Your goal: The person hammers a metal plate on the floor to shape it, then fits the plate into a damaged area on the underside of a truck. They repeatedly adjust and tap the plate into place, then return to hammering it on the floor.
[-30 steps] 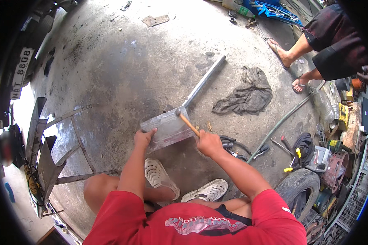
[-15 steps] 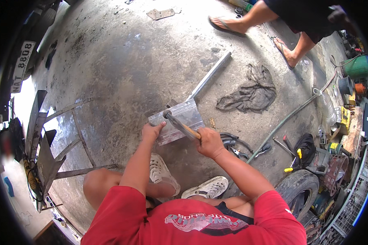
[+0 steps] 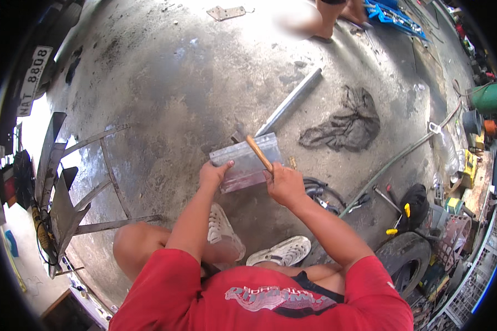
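A bent piece of shiny sheet metal point(image 3: 246, 170) tilts above the floor in front of me. My left hand point(image 3: 214, 175) is closed on its left edge, thumb on top. In my right hand point(image 3: 285, 185) is a hammer point(image 3: 259, 153), gripped near the end of its wooden handle. The handle crosses over the sheet, and the blurred head shows past the sheet's far edge. Beyond that edge a long grey metal bar point(image 3: 290, 102) lies on the floor. Whether the sheet rests on the bar cannot be seen.
A dark rag point(image 3: 345, 124) lies to the right. A green hose point(image 3: 392, 160), a tyre point(image 3: 401, 259) and scattered tools line the right side. A metal frame point(image 3: 102, 190) stands at left, near a vehicle. Another person's leg point(image 3: 327, 19) shows at the far edge.
The hammer head has swung from the sheet's surface to past its far edge. The other person has moved farther off, uncovering a blue tool case. The view has shifted slightly.
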The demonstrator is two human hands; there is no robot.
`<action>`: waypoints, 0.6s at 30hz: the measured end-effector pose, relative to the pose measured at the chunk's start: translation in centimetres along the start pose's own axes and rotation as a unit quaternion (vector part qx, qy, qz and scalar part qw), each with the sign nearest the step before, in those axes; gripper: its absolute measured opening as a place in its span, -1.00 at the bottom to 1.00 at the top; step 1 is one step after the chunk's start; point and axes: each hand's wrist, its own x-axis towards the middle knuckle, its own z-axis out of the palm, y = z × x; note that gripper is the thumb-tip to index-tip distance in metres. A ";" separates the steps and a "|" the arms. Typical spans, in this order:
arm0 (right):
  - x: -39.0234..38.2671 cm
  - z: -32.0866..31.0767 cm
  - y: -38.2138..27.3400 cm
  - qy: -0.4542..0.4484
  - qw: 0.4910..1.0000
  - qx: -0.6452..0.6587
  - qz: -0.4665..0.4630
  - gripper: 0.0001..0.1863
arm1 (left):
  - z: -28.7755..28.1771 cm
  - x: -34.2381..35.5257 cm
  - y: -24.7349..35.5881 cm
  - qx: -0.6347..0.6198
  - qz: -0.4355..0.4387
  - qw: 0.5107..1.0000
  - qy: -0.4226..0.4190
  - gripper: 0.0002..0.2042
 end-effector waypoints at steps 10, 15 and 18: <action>-0.1 -1.4 0.7 -0.033 0.999 -0.013 0.030 -0.68 | -2.4 -0.4 -0.4 0.032 -0.022 0.999 0.014 -0.10; -2.5 1.9 4.7 -0.105 0.986 -0.053 0.120 -0.59 | -2.0 -1.2 0.4 0.069 -0.077 0.994 -0.027 -0.02; -2.6 -1.9 0.7 -0.065 0.995 0.006 0.074 -0.59 | -2.3 -1.7 -2.2 -0.009 -0.003 1.000 -0.004 -0.06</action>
